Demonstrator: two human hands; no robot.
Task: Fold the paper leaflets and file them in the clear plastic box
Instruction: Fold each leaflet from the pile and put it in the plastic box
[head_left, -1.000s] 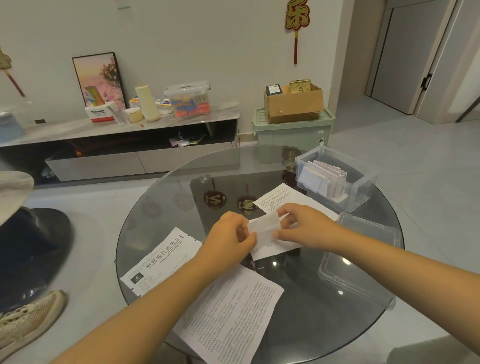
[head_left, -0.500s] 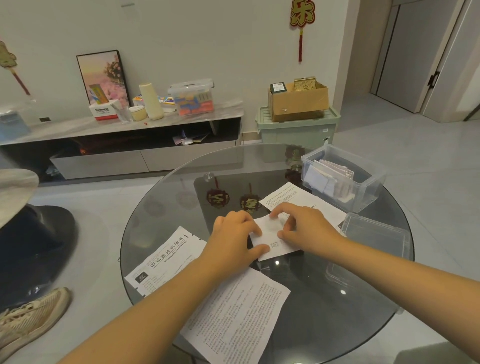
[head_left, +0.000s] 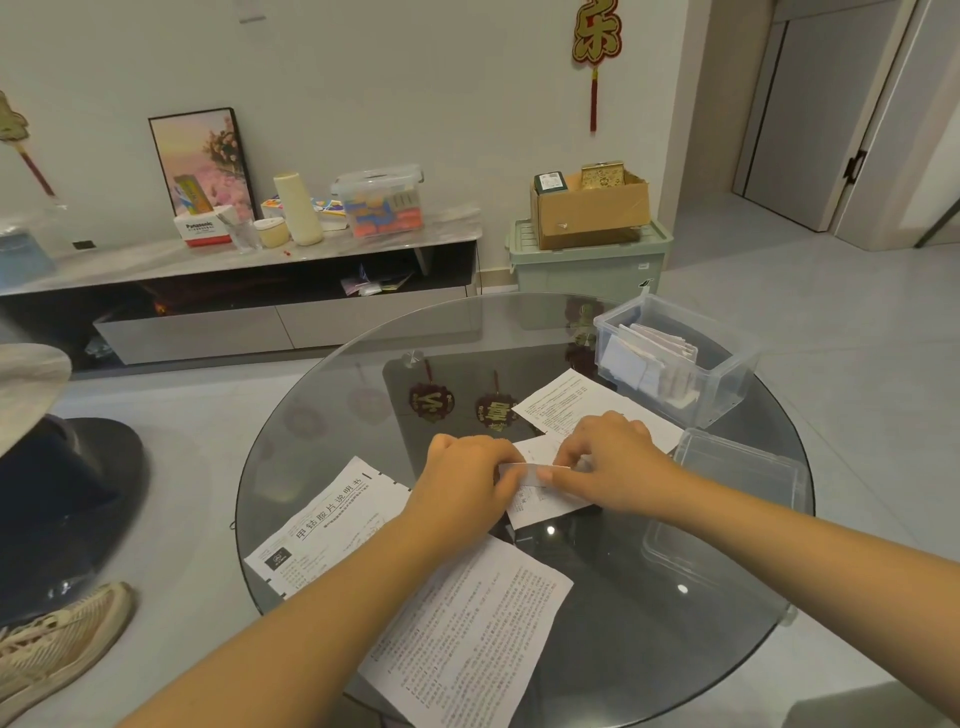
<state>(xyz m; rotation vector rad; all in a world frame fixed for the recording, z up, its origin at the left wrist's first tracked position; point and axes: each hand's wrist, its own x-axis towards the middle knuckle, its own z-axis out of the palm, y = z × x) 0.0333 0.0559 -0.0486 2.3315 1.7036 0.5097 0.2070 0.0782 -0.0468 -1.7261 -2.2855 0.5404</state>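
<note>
on the round dark glass table (head_left: 332, 405), both hands meet over a small white paper leaflet (head_left: 540, 506) near the middle. the left hand (head_left: 467, 486) has its fingers curled onto the leaflet's left end, and the right hand (head_left: 610, 462) pinches a raised fold of the same leaflet between thumb and fingertips; the lower part of the sheet lies flat on the glass.

a clear plastic box (head_left: 727, 384), lid off, stands at the far right of the table. inside it a row of folded white leaflets (head_left: 641, 358) stands on edge, leaning toward its left end; the right part of the box holds nothing i can make out. the box's clear plastic lid (head_left: 748, 483) lies flat on the table just in front of it, beside the right forearm.

three unfolded printed sheets lie flat: one behind the hands (head_left: 566, 397), one with large black characters at the left (head_left: 322, 535), and one nearest the camera (head_left: 467, 629), partly under the left forearm.
</note>
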